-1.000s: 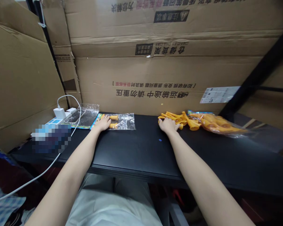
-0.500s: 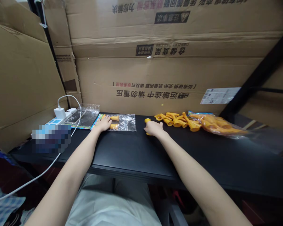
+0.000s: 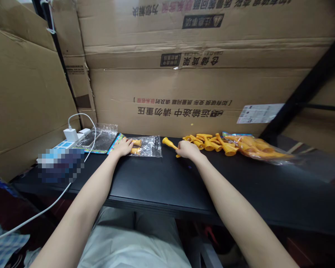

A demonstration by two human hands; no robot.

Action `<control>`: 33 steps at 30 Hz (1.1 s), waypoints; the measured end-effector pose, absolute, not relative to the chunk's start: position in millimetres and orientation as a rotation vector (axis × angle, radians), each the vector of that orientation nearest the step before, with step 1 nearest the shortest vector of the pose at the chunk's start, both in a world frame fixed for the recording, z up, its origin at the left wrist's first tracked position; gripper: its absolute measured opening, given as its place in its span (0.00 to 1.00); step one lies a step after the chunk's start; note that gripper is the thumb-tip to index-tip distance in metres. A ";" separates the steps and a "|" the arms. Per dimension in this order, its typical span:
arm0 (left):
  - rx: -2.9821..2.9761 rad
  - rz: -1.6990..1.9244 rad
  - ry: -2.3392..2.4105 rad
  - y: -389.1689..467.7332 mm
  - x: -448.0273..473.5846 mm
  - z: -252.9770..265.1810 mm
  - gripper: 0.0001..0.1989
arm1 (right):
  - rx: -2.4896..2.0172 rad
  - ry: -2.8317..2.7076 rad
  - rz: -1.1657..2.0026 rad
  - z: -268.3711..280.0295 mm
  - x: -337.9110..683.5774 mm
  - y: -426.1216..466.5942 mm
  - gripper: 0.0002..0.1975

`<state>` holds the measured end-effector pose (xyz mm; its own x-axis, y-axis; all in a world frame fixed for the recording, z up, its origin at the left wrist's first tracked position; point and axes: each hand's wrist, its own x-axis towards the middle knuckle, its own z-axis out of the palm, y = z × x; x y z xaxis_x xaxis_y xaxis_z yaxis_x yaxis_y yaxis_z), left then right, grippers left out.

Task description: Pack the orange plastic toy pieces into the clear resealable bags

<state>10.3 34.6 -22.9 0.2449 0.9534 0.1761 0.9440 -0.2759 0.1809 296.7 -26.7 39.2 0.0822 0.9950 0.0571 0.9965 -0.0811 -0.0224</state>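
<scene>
On the left, my left hand (image 3: 124, 146) lies palm down with its fingers spread over a clear plastic bag (image 3: 152, 145) that has a colourful printed edge. Flared yellow plastic ends (image 3: 136, 142), two of them, stick out past the fingers; they look to be inside the bag. My right hand (image 3: 187, 149) grips a yellow toy horn (image 3: 169, 142) by its narrow part. Its flared end points left and up, towards the bag. Just right of that hand lies a loose heap of yellow toy horns (image 3: 209, 143) on the black tabletop (image 3: 156, 178).
A filled bag of yellow horns (image 3: 257, 147) lies right of the heap. At the left are another clear bag (image 3: 100, 137), a power strip (image 3: 63, 144) with a white charger (image 3: 70, 134), and a white cable (image 3: 64, 191) hanging past the table edge. Cardboard (image 3: 156, 85) stands behind.
My right hand has shifted slightly right and turned the horn, so it now slants with its flared end out to the left. My left hand has barely moved on the bag.
</scene>
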 end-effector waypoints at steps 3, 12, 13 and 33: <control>2.451 0.382 1.854 37.2 9.3 -25.3 0.24 | -2.138 -2.015 -0.088 44.1 300.7 -27.1 0.10; 2.536 0.321 1.761 40.0 10.9 -27.0 0.26 | -1.919 -2.326 0.057 35.9 291.5 -28.5 0.04; 2.550 0.312 1.735 38.8 13.2 -26.5 0.27 | -1.901 -2.328 0.055 34.6 288.9 -28.8 0.05; 2.572 0.420 1.592 10.9 44.1 -13.5 0.28 | -1.867 -2.284 -0.139 22.7 268.7 -31.0 0.09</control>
